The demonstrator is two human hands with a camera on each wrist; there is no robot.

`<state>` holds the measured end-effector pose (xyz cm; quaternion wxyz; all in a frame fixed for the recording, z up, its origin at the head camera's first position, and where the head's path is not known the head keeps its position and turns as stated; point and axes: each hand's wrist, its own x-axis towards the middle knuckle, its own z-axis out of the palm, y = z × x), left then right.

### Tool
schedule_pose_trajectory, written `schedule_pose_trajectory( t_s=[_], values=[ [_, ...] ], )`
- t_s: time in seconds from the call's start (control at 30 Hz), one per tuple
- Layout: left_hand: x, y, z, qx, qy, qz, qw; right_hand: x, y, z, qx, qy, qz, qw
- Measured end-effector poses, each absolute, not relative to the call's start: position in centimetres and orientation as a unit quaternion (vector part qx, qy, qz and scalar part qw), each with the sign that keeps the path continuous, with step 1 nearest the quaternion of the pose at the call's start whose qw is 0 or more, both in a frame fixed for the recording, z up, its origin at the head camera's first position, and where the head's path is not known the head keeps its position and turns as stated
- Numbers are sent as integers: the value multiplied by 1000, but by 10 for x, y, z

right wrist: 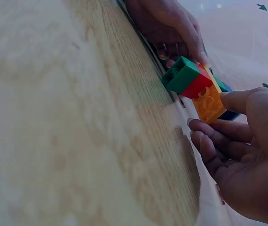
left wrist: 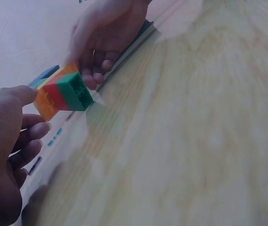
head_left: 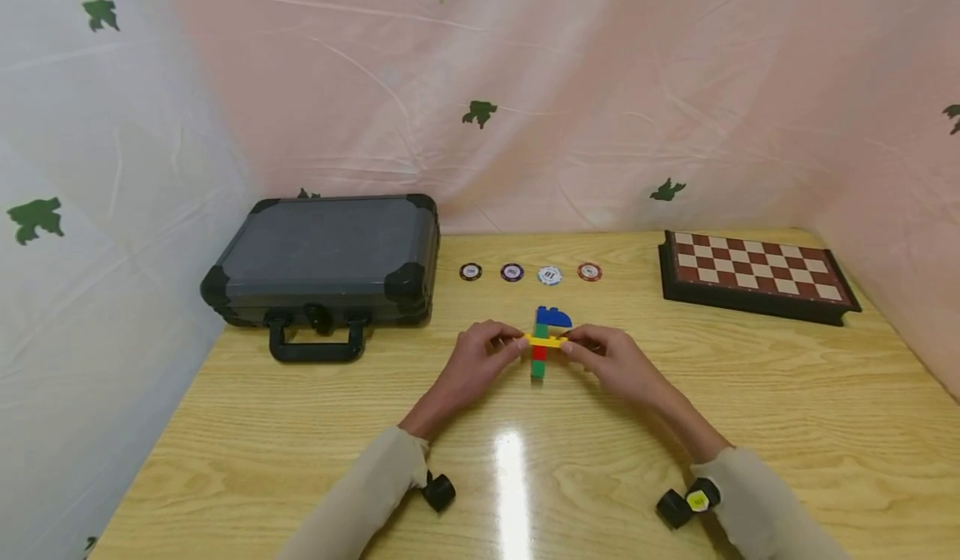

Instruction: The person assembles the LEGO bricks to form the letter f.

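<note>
Between both hands is a small building-brick figure: a blue curved brick (head_left: 554, 317) on top, a green brick (head_left: 541, 330), a flat yellow plate (head_left: 548, 342) set crosswise, then a red brick (head_left: 539, 353) and a green bottom brick (head_left: 537, 369). My left hand (head_left: 480, 357) pinches one end of the yellow plate between thumb and fingers. The plate's other end is pinched by my right hand (head_left: 613, 362). From the wrist views, the hollow underside of the green bottom brick (left wrist: 80, 92) shows, and studs or tubes appear under the yellow plate (right wrist: 210, 102).
A grey hard case (head_left: 322, 247) with a black handle lies at the back left. Poker chips in a row, among them a white one (head_left: 550, 275), lie behind the bricks. A chessboard box (head_left: 757, 272) sits at the back right, before a pink curtain (head_left: 525, 168).
</note>
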<state>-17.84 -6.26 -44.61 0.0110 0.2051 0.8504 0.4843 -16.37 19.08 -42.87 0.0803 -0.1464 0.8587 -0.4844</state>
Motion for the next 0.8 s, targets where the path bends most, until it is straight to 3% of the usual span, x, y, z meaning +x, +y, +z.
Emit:
schedule_pose_trajectory(
  t_s=[0.8],
  values=[
    [-182, -61, -450, 194, 864, 464, -7, -176, 186, -423, -140, 868, -466, 100]
  ],
)
